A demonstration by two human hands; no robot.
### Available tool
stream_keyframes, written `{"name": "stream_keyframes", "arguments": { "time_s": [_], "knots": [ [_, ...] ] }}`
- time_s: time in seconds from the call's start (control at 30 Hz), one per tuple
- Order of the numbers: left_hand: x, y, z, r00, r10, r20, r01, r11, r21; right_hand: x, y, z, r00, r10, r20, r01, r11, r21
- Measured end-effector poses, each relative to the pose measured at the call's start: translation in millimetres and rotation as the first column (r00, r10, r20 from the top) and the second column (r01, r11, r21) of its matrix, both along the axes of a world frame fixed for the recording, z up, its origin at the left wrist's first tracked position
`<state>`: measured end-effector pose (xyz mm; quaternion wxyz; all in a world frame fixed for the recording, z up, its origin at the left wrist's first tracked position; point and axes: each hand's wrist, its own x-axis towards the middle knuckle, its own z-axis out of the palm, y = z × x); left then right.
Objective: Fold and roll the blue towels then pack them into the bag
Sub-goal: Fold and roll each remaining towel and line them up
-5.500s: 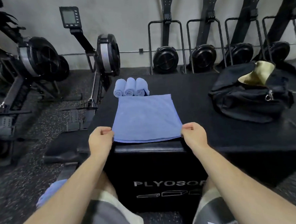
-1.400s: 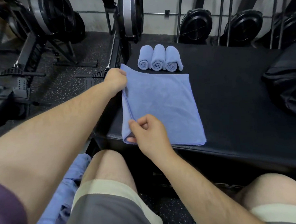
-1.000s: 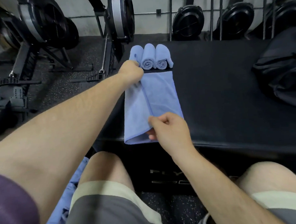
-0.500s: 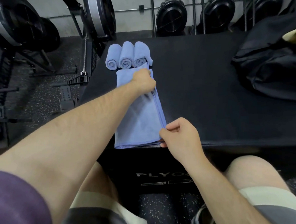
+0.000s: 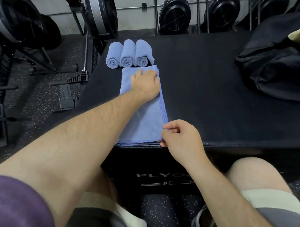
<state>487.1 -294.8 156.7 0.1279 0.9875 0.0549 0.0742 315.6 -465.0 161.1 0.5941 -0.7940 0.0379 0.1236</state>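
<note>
Half a second ago the left hand (image 5: 146,84) was pinching the far end of the towel; now it lies flat on it, fingers (image 5: 140,73) straight and released, palm pressing the cloth down, and the view has shifted so the black bag (image 5: 273,68) sits further in at the right edge. The black padded bench (image 5: 205,86) fills the middle of the scene, and the bag rests on its right side, well apart from the towels, with a pale lining showing at its top. The folded towel (image 5: 144,120) is now a long narrow blue strip running from the near edge of the bench away from the person, its stitched hems stacked along the right side and the near end. The right hand (image 5: 180,137) is curled at the near right corner, thumb and fingers grasping the hem there. Just beyond the strip's far end three rolled towels (image 5: 129,54) lie side by side, touching each other, their spiral ends facing the person
</note>
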Motion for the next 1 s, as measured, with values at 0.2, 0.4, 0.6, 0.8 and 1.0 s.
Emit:
{"name": "stream_keyframes", "arguments": {
  "time_s": [0.2,0.4,0.6,0.8,1.0],
  "knots": [
    [-9.3,14.9,-10.3,0.971,0.041,-0.237,-0.042,0.999,-0.001,-1.3,4.1,-2.7,0.993,0.021,0.120,-0.001,0.986,-0.168],
    [-17.6,18.9,-3.8,0.982,0.097,-0.163,-0.085,0.993,0.081,-2.6,-0.7,11.1,0.962,0.217,0.169,-0.052,0.747,-0.662],
    [-14.1,22.9,-4.4,0.978,0.066,-0.200,-0.054,0.996,0.064,66.8,48.1,15.2,0.819,0.446,0.362,-0.044,0.677,-0.734],
    [6.5,39.1,-4.9,0.970,0.098,-0.223,-0.076,0.992,0.103,186.3,87.7,9.8,0.741,0.601,0.299,-0.176,0.604,-0.777],
    [20.9,47.7,-15.2,0.960,0.092,-0.266,-0.073,0.994,0.079,226.5,86.7,-17.3,0.748,0.647,0.145,-0.293,0.519,-0.803]
  ]
}}
